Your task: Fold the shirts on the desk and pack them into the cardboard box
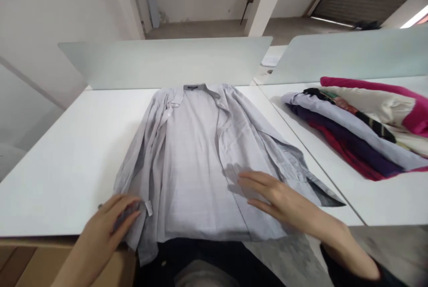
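Observation:
A light grey button-up shirt (192, 166) lies unbuttoned on the white table, collar at the far side and hem at the near edge. Its front panels are spread apart, and a dark label shows inside the collar. At the shirt's lower left, my left hand (112, 218) is around a bit of the sleeve and side edge, thumb and fingers apart; a small white tag shows beside the fingertips. My right hand (276, 197) hovers above or lightly touches the right front panel, fingers stretched out and holding nothing. The right sleeve extends beyond it, its cuff gaping.
A pile of folded clothes (354, 131) lies on the table at the right. Frosted partition panels (174, 64) stand along the back edge. Below the near left edge is a cardboard box (40, 262). The white table (63, 153) stretches out left of the shirt.

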The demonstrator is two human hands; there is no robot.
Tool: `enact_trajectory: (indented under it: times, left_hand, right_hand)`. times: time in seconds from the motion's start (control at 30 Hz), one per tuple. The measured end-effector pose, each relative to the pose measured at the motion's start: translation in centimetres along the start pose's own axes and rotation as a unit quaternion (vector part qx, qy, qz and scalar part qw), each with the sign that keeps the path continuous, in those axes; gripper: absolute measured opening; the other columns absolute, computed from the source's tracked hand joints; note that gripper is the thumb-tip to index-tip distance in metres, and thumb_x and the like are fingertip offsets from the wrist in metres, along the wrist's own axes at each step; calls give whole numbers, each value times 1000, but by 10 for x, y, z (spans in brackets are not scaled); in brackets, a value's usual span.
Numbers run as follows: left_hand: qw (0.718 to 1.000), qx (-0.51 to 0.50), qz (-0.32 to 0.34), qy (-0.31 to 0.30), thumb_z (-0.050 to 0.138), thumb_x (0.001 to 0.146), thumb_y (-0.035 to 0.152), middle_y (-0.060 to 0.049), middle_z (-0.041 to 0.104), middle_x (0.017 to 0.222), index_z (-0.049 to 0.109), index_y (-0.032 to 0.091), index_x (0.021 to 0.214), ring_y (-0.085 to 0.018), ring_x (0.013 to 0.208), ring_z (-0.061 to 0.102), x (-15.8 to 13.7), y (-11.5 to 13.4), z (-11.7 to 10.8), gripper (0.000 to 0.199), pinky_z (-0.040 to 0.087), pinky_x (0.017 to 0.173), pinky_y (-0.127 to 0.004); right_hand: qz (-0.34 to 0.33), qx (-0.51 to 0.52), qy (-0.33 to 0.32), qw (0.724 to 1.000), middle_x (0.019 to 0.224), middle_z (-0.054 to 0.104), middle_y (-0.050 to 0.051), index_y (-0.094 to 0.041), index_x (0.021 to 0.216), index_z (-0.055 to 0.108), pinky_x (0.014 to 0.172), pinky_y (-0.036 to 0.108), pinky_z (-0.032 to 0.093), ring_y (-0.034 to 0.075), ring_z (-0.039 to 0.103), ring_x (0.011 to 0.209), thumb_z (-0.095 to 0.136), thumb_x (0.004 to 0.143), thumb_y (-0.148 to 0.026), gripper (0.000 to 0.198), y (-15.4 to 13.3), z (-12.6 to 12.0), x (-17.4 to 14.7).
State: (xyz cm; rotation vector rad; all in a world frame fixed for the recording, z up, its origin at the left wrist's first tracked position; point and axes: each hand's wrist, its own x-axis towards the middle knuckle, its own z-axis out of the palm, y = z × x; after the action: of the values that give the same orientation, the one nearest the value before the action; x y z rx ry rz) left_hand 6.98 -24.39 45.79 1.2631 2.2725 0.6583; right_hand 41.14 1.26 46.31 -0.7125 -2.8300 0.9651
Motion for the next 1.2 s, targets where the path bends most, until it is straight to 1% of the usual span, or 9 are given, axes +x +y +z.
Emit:
enact_trajectory:
  times: [0.07,0.13,0.27,0.43,0.63,0.8,0.97,1.1,1.2]
  left_hand:
    - [999,-38,-38,6,54,78,59,-2,72,95,72,40,92,-26,82,70,-28,-1,17,29,59,61,-34]
    - [997,-44,-60,18,56,79,57,-3,71,97,72,39,95,-25,84,70,-43,-1,34,30,60,60,-34]
    - [996,26,-65,61,53,82,51,-9,68,109,69,30,109,-32,105,64,-48,-1,56,38,54,94,-50]
    - [992,59,-53,95,46,88,48,-13,61,123,65,25,117,-33,118,56,-46,-5,63,41,46,104,-54]
    - [985,62,-71,145,37,92,43,-12,58,125,62,30,118,-31,123,53,-44,-11,55,39,43,109,-53]
    - [978,81,-57,183,34,93,44,-12,61,112,66,32,111,-31,109,58,-40,8,47,39,47,100,-52]
    - [975,171,-98,105,35,91,50,-13,66,108,69,29,106,-38,102,57,-37,16,55,44,48,83,-58]
    - [961,229,-125,93,41,88,54,-14,65,115,66,26,114,-41,109,54,-31,12,58,46,45,86,-60]
    - [966,210,-117,91,43,88,52,-13,66,113,66,25,108,-38,107,55,-25,12,60,40,46,86,-55]
  right_hand:
    - [26,37,9,999,122,68,5,-38,127,62,88,43,59,27,67,110,57,94,-36,33,-18,14,-18]
    - [42,85,4,996,113,71,5,-34,119,66,82,39,60,24,70,101,53,96,-35,26,-38,32,-23]
    - [39,155,-20,987,104,73,6,-25,109,67,83,35,58,22,70,95,50,98,-28,20,-75,70,-7]
    - [-3,186,-73,980,106,71,5,-22,109,67,87,34,55,21,68,97,53,96,-21,19,-102,94,23]
    - [1,200,-65,978,100,70,5,-21,103,67,84,34,53,21,67,93,53,96,-21,16,-101,98,34]
    - [16,225,-46,973,91,68,4,-20,96,66,78,32,52,19,65,85,51,97,-20,14,-96,100,35]
    - [13,230,-40,972,87,65,3,-20,93,65,74,31,50,18,63,82,51,96,-19,14,-95,102,36]
    - [6,240,-40,970,87,64,2,-20,93,65,74,30,49,17,62,81,52,96,-17,14,-92,102,37]
    - [0,246,-33,969,89,65,3,-19,95,65,75,29,48,17,62,82,52,96,-16,14,-90,103,37]
